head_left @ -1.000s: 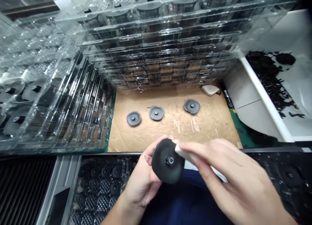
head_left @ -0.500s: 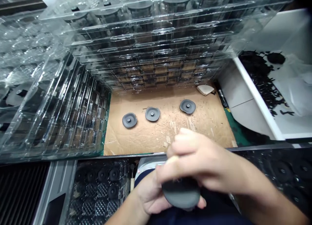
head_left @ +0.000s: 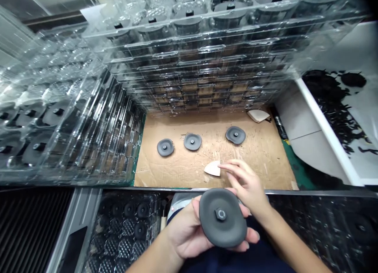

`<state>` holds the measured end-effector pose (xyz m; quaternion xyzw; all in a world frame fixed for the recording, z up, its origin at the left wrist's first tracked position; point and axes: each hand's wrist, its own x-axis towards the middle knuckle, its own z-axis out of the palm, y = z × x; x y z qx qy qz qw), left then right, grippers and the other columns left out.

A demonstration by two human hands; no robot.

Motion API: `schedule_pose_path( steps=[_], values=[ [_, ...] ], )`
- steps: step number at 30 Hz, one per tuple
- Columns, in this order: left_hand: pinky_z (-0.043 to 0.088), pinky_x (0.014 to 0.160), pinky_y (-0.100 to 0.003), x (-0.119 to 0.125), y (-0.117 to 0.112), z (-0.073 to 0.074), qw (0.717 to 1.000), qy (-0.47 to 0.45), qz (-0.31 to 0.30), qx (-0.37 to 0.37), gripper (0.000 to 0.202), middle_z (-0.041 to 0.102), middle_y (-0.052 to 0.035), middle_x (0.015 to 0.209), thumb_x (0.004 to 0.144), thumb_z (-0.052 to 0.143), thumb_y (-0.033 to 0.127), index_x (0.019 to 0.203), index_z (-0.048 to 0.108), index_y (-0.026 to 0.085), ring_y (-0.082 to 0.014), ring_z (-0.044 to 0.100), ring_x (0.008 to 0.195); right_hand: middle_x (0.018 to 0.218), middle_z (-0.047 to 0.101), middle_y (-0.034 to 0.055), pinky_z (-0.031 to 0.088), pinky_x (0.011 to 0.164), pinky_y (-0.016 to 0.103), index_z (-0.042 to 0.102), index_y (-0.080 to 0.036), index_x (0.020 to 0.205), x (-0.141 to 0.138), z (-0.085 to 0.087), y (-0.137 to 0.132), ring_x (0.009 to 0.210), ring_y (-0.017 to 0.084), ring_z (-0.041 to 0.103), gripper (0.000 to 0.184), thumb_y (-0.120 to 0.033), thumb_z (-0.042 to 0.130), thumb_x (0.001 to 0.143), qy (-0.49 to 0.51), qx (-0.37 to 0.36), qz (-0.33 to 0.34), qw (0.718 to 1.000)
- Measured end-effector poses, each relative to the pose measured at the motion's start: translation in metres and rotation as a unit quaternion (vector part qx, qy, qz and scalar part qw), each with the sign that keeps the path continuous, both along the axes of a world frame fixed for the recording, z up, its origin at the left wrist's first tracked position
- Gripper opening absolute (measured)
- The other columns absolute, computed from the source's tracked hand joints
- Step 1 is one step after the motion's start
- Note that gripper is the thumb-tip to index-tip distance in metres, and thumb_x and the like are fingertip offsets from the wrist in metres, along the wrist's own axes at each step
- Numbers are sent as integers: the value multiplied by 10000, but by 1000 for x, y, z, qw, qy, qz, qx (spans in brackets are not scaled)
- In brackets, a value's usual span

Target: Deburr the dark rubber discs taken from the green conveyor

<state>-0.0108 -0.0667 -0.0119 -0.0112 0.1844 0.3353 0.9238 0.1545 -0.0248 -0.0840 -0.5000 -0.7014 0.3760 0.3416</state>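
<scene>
My left hand (head_left: 189,229) holds a dark grey rubbery disc (head_left: 209,233) from beneath and around its edge, with the hex-shaped hub in its middle facing up. My right hand (head_left: 245,182) is over the front of the cardboard sheet (head_left: 177,174), fingers stretched out and apart. Its fingertips are at the right end of a small white wedge-shaped piece (head_left: 212,168), which lies on the cardboard. Farther back on the sheet are three similar discs: a left one (head_left: 165,147), a middle one (head_left: 192,142) and a right one (head_left: 235,135).
Clear plastic trays (head_left: 201,64) holding discs are stacked high behind; another stack (head_left: 97,135) stands left. At right is a white bin (head_left: 327,135) with black scraps (head_left: 333,103). Another white wedge (head_left: 258,115) lies at the back. A disc tray (head_left: 118,233) sits below left.
My right hand has moved off the disc, out to the cardboard, where a white wedge now shows. The disc in my left hand is now uncovered, its hub visible. The view has shifted slightly.
</scene>
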Motion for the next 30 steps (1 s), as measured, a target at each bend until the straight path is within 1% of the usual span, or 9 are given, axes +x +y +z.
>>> schedule_pose_path(
  steps=[4,7,9,12,13,15,20,25,30],
  values=[
    [565,761,-312,-1,-2,1,997,30,49,56,515,719,-52,1020,675,687,523,1103,659,237,-246,703,906,883,657,52,519,743,312,690,-212,945,7,19,-6,847,175,628,239,-167,459,902,24,-8,13,1000],
    [550,814,-323,-3,-5,-4,955,132,128,231,538,659,-32,1155,750,627,494,1260,523,355,-207,696,921,844,670,52,523,694,291,699,-204,919,9,20,-9,807,172,638,233,-176,469,895,30,-15,7,999],
    [519,893,-346,-6,-7,-9,847,295,181,404,707,604,-41,1203,755,681,369,1377,346,383,-191,654,988,832,671,51,520,686,286,702,-204,911,9,19,-12,792,173,638,227,-187,477,891,33,-18,-2,999],
    [475,968,-422,-11,-10,-12,598,520,192,579,1026,537,-92,1213,709,707,124,1454,35,336,-220,563,1105,843,663,44,502,707,278,704,-214,906,9,25,-16,804,167,626,207,-187,500,885,40,-20,-15,999],
    [479,964,-433,-12,-11,-11,545,553,186,603,1071,530,-108,1203,702,693,83,1452,-38,311,-227,554,1115,847,654,40,493,694,264,702,-218,910,9,29,-18,796,158,617,201,-181,507,884,42,-19,-19,999],
    [497,945,-410,-13,-13,-9,499,577,178,621,1097,534,-125,1179,701,690,75,1445,-94,263,-222,562,1097,843,628,22,464,630,229,693,-239,927,10,39,-22,744,130,587,184,-171,527,883,48,-13,-30,998],
    [504,942,-356,-13,-20,-4,505,570,198,617,1073,551,-117,1163,709,719,148,1450,-52,233,-207,579,1076,844,623,-16,436,605,198,673,-312,954,13,70,-33,720,108,551,168,-191,611,856,158,-66,-13,985],
    [505,912,-382,-14,-25,-5,565,561,182,577,1005,563,-93,1120,741,692,313,1445,-20,235,-208,594,1011,784,673,-14,429,632,226,714,-294,934,10,92,-31,697,117,559,129,-253,665,821,168,-206,138,954],
    [444,960,-440,-18,-30,-5,637,535,115,543,1012,595,-50,1069,726,667,464,1436,-31,284,-210,614,946,762,687,-7,423,624,204,749,-236,876,7,100,-20,689,99,571,118,-251,724,762,205,-322,205,901]
  ],
)
